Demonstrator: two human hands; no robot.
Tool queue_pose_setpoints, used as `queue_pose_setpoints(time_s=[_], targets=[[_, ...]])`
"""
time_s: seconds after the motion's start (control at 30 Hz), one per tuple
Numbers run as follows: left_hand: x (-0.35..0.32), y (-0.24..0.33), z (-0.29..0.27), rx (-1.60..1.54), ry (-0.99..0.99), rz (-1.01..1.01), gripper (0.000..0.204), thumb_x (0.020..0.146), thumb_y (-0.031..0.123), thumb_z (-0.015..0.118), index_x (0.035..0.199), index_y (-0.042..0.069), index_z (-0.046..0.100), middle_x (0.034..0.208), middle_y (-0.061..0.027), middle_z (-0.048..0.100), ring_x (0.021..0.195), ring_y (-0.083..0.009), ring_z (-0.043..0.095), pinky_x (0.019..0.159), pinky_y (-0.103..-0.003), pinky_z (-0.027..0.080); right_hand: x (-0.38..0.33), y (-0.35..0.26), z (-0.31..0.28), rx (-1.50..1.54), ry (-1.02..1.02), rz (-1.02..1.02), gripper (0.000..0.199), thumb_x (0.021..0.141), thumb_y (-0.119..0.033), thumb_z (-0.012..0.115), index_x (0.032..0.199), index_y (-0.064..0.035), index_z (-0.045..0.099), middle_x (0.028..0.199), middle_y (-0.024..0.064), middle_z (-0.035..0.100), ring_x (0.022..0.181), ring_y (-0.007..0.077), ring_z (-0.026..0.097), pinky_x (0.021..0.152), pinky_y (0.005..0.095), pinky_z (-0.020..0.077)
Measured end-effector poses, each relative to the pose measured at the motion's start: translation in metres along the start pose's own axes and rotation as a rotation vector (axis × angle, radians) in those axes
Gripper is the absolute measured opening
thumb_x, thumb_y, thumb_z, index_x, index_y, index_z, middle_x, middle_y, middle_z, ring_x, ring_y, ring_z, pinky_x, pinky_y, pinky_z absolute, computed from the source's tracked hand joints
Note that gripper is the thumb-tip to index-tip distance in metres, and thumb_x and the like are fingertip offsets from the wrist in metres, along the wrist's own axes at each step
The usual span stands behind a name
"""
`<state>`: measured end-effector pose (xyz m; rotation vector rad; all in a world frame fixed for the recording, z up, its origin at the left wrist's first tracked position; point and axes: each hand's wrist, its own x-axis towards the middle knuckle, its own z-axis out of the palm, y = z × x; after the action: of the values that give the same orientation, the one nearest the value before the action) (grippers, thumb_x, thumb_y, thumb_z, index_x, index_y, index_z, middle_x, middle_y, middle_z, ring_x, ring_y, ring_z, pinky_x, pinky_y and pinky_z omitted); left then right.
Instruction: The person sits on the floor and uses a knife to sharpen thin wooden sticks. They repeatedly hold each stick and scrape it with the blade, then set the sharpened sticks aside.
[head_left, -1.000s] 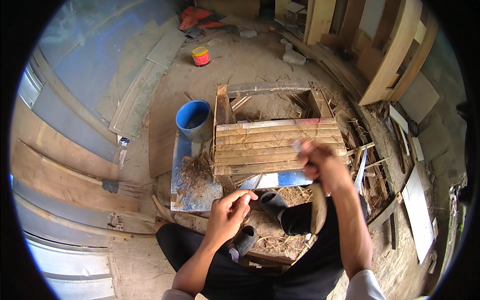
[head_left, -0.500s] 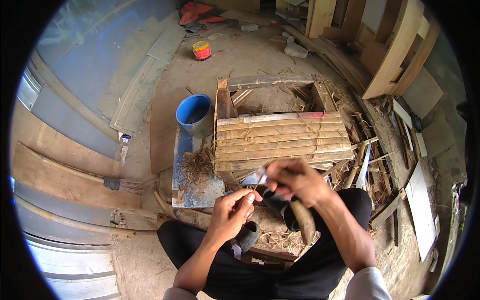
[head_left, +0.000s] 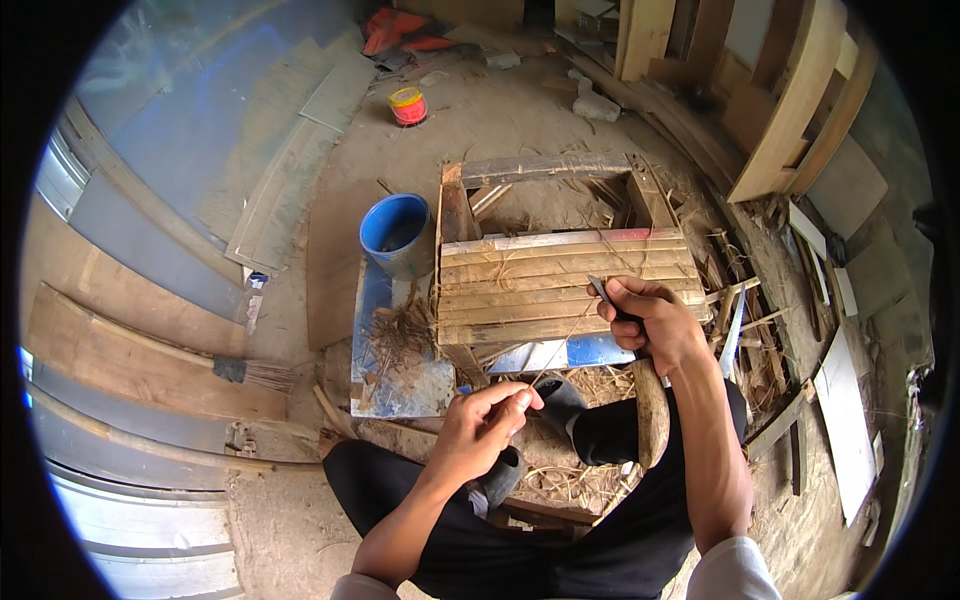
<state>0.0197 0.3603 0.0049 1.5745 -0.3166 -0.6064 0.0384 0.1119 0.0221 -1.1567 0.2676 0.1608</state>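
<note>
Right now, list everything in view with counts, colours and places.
Strip: one, tan, in left hand
Knife: one, dark-bladed, in right hand
Wooden frame: one, brown, centre
Bucket: one, blue, left of frame
Tub: one, red-yellow, upper left
Shavings: many, brown, around frame
Broom: one, brown, far left
Planks: several, brown, upper right
Boards: several, white, far right
Shoes: two, grey, lower centre
Trousers: one pair, black, bottom
Left hand: one, bare, lower centre
Right hand: one, bare, right of centre

We see a dusty brown floor [head_left: 490, 115] at upper centre, a bluish panel [head_left: 190, 130] at upper left, upright wooden boards [head_left: 790, 100] at upper right, and pale ridged sheeting [head_left: 150, 527] catching light at lower left.
</note>
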Motion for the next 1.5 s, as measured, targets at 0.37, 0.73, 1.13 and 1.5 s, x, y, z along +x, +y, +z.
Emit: queue_pose_setpoints(time_s=[0.37,0.73,1.13,1.5], targets=[[0.003,-0.006,-0.015,-0.151,0.063,-0.047,0.024,0.098,0.023,0.053,0.095,0.001,0.063,0.063,0.0052,0.043,0.053,-0.0011,0.032,0.045,-0.017,0.024,-0.017,-0.016,0.011,-0.138,0.06,-0.079,0.019,0.097,-0.022,0.052,0.102,-0.0054,0.06,0.074,-0.0009,0.055,0.052,0.0043,0.038,0.045,0.0183,0.0282],[0.001,-0.003,-0.014,-0.189,-0.024,-0.112,0.024,0.1,0.024,0.05,0.098,0.003,0.062,0.064,0.0058,0.04,0.054,-0.0021,0.031,0.047,-0.018,0.025,-0.004,0.016,0.032,-0.112,-0.161,0.103,0.02,0.097,-0.02,0.054,0.099,-0.0015,0.061,0.073,0.0002,0.056,0.054,0.0045,0.039,0.045,0.0183,0.0305],[0.001,-0.009,-0.002,0.344,0.206,0.226,0.015,0.094,0.013,0.056,0.097,0.001,0.065,0.056,-0.0004,0.045,0.05,-0.0041,0.038,0.046,-0.024,0.032,-0.013,0.008,0.038,-0.244,-0.019,0.023,0.016,0.097,-0.019,0.054,0.094,-0.0049,0.06,0.073,-0.0004,0.055,0.053,0.0037,0.039,0.045,0.017,0.0288],[0.002,-0.004,-0.004,0.313,0.25,0.162,0.018,0.096,0.015,0.055,0.097,0.001,0.066,0.058,0.0026,0.048,0.05,-0.0021,0.039,0.045,-0.021,0.032,-0.009,0.027,0.05,-0.19,-0.308,0.174,0.027,0.096,-0.022,0.056,0.108,0.0011,0.063,0.072,0.0013,0.06,0.055,0.0035,0.044,0.046,0.0174,0.0339]])
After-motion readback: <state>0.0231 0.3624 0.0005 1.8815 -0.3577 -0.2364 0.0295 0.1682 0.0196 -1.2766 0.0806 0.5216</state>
